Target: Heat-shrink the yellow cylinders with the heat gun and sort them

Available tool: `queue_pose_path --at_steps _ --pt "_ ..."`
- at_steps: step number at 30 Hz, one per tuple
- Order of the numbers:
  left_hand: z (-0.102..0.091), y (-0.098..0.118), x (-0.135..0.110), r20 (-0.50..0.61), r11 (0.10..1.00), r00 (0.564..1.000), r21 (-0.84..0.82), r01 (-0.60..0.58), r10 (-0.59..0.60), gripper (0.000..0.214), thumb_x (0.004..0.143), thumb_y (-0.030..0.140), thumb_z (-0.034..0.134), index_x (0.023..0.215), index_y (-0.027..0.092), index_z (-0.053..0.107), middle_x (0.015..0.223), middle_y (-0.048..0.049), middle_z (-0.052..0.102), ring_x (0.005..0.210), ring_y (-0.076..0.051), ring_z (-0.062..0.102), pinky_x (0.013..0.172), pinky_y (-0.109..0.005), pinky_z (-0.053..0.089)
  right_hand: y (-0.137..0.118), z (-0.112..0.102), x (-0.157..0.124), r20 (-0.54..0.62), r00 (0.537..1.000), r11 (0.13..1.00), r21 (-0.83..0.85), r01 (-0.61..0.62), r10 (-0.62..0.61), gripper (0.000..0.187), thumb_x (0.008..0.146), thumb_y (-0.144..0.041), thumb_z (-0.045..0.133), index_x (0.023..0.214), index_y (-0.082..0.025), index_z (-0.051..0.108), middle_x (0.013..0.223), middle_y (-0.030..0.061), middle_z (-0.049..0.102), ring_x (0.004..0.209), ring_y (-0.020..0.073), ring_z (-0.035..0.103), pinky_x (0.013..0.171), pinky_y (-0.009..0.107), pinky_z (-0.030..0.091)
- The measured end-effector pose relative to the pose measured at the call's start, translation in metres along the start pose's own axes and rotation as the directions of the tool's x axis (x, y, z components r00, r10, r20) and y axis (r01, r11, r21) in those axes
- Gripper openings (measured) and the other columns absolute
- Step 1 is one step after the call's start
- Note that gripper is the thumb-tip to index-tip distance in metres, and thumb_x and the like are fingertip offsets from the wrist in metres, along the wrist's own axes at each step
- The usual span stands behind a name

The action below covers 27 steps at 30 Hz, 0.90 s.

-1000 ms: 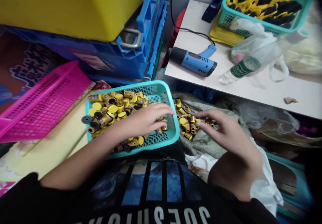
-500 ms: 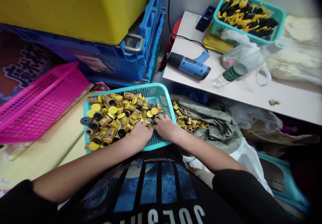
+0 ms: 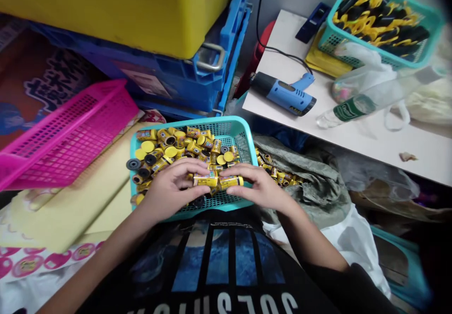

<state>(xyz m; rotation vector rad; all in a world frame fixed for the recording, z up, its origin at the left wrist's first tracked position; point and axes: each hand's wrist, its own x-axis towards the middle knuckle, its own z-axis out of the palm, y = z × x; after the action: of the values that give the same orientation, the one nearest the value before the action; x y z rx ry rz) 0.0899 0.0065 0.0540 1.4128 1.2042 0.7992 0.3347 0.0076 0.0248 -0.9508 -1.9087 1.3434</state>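
My left hand (image 3: 173,187) is shut on a yellow printed canister (image 3: 205,179) above a turquoise mesh basket (image 3: 226,132). My right hand (image 3: 256,187) grips a second yellow canister (image 3: 230,182), end to end with the first and almost touching it. Below them lies a heap of loose yellow-and-black canisters and yellow caps (image 3: 183,148), filling much of the basket. A small black ring (image 3: 133,164) sits at the basket's left end. More canisters (image 3: 275,173) lie on a grey-green sack (image 3: 303,182) to the right of the basket.
A magenta mesh basket (image 3: 67,135) leans at the left, and stacked blue crates (image 3: 176,83) sit under a yellow bin (image 3: 116,8). On a white table (image 3: 370,140) are a blue heat gun (image 3: 286,95), a plastic bottle (image 3: 353,109), and a turquoise basket (image 3: 381,27) of black-and-yellow tools.
My hands have risen from the basket's near side, and each now holds a canister. The two canisters are lined up end to end. The view has shifted slightly.
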Motion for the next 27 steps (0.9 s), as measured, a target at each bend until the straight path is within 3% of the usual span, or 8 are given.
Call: queue_pose_path --at_steps 3,7,11,21,23,27 --pt "-0.002 0.01 -0.002 0.051 0.999 0.998 -0.018 -0.028 0.029 0.019 0.075 0.026 0.078 0.093 0.02 0.074 0.112 -0.0097 0.071 0.112 -0.024 0.067 0.078 -0.029 0.064 -0.006 0.004 -0.005 -0.13 0.991 0.992 0.129 -0.003 0.02 0.032 0.088 -0.034 0.072 0.116 -0.02 0.069 0.114 0.0042 0.067 0.109 0.0111 0.064 0.1 0.025 0.05" --pt "-0.003 0.018 -0.003 0.074 0.996 0.995 -0.064 0.067 -0.063 0.031 0.077 0.024 0.076 0.107 0.02 0.072 0.119 -0.0089 0.07 0.105 -0.021 0.07 0.087 -0.033 0.063 -0.008 0.009 -0.009 -0.192 0.97 0.934 0.349 -0.074 0.149 0.039 0.08 -0.029 0.08 0.114 -0.02 0.064 0.114 0.0037 0.066 0.104 0.0107 0.066 0.093 0.023 0.054" --pt "0.0 0.019 -0.003 0.078 0.996 0.995 -0.062 0.067 -0.062 0.031 0.076 0.024 0.077 0.106 0.02 0.072 0.119 -0.0081 0.07 0.106 -0.021 0.07 0.087 -0.033 0.064 -0.008 0.009 -0.009 -0.241 0.964 0.929 0.37 -0.011 0.108 0.037 0.074 -0.023 0.083 0.106 -0.02 0.065 0.108 0.0013 0.067 0.103 0.0077 0.065 0.092 0.017 0.053" --pt "0.005 0.017 -0.001 0.084 0.999 0.996 -0.051 -0.01 0.014 0.025 0.076 0.022 0.078 0.101 0.021 0.073 0.116 -0.0075 0.069 0.11 -0.021 0.068 0.085 -0.03 0.063 -0.004 0.01 -0.009 -0.226 0.969 0.849 0.527 0.034 0.101 0.038 0.075 -0.018 0.082 0.103 -0.019 0.056 0.111 0.0011 0.066 0.107 0.007 0.064 0.093 0.017 0.053" --pt "0.005 0.016 0.001 0.06 0.999 0.998 -0.039 0.011 -0.008 0.026 0.075 0.026 0.08 0.099 0.02 0.073 0.111 -0.0071 0.072 0.101 -0.02 0.071 0.078 -0.027 0.064 -0.002 0.01 -0.009 -0.201 0.971 0.83 0.557 0.005 0.129 0.04 0.077 -0.023 0.081 0.103 -0.019 0.052 0.113 0.003 0.066 0.104 0.0087 0.065 0.09 0.019 0.055" --pt "0.003 0.013 0.002 -0.017 0.994 0.994 -0.012 0.109 -0.109 0.036 0.073 0.037 0.082 0.104 0.021 0.073 0.094 -0.0045 0.077 0.062 -0.013 0.069 0.055 -0.022 0.06 0.005 0.008 -0.013 -0.157 0.96 0.821 0.56 -0.107 0.233 0.05 0.078 -0.043 0.08 0.106 -0.019 0.047 0.112 0.0064 0.063 0.091 0.0109 0.065 0.078 0.021 0.056"
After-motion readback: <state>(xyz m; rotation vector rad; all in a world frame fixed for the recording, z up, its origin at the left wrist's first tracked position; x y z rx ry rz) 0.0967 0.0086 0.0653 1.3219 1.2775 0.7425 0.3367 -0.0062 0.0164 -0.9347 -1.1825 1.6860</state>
